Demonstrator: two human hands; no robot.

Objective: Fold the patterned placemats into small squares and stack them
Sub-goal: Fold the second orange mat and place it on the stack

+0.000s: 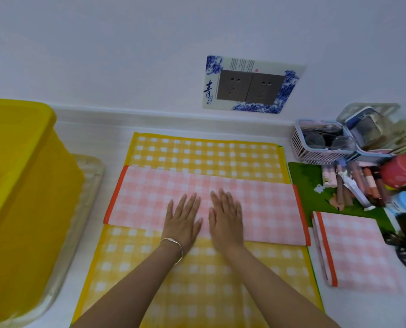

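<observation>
Fingers straight, left hand (182,223), right hand (225,221) pressing pink placemat (268,209); yellow placemat (206,152) part-hidden.

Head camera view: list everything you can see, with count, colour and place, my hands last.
yellow placemat: one, yellow check, spread flat at centre
pink strip: one, pink check, orange ends, lying across the yellow placemat
folded square: one, pink check, orange edge, right
bin: one, yellow, left, on a clear tray
green mat: one, green, right, under several tubes
basket: one, white, back right
sockets: two, grey, wall
bracelet: one, silver, left wrist
left hand: flat on the pink strip
right hand: flat beside it
</observation>
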